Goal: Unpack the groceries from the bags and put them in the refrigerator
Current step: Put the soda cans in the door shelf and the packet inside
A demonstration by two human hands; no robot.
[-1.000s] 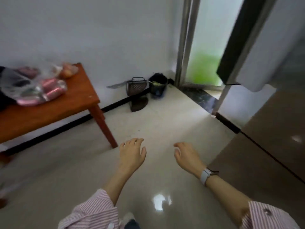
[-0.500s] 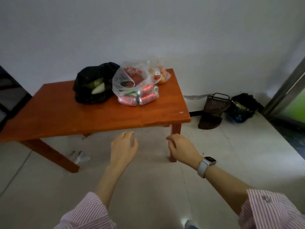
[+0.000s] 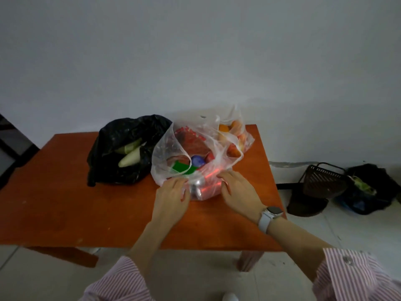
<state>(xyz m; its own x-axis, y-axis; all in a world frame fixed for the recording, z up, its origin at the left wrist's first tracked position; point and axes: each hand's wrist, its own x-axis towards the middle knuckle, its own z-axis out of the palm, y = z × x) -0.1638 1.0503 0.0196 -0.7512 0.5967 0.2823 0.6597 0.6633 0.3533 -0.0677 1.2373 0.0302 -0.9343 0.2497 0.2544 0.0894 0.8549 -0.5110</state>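
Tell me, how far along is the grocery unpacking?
Barely begun. Nothing looks unpacked: the black bag holds pale green vegetables, the clear bag holds cans and packets, and the fruit bag sits behind it, all on the table. The left hand and right hand are at the clear bag's near side. Everything remains, and no refrigerator is in view.

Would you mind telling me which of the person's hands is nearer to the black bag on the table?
Left. The left hand is at the clear bag's near left corner, beside the black bag. The right hand is at the clear bag's right side, farther away.
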